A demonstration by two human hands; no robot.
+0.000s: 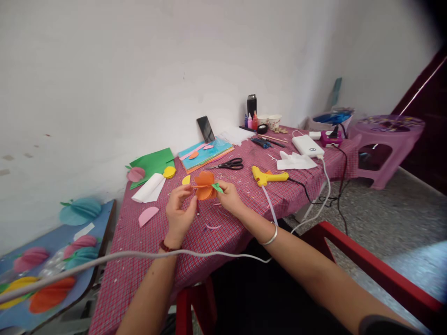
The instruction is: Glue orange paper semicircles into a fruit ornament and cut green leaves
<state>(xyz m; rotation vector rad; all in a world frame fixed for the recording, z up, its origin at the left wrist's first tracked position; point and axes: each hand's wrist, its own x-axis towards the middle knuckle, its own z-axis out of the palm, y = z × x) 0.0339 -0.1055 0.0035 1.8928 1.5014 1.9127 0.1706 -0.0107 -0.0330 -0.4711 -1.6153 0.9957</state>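
An orange folded-paper fruit (205, 191) with a green paper leaf (218, 188) is held up between both hands above the checked tablecloth. My left hand (179, 209) has its fingers closed on the fruit's left side. On the other side, my right hand (228, 197) pinches close to the green leaf. A yellow paper half-circle (186, 180) lies just behind the left hand, and a pink half-circle (148, 216) rests left of it. Black-handled scissors (232, 164) lie behind the right hand. To the right is a yellow glue gun (268, 177).
Colored paper sheets (223, 149), a leaning phone (206, 129) and a white power bank (308, 146) are on the table. A white cable (139, 254) crosses in front of my forearms. Finished paper fruits (80, 211) sit on a blue board at left.
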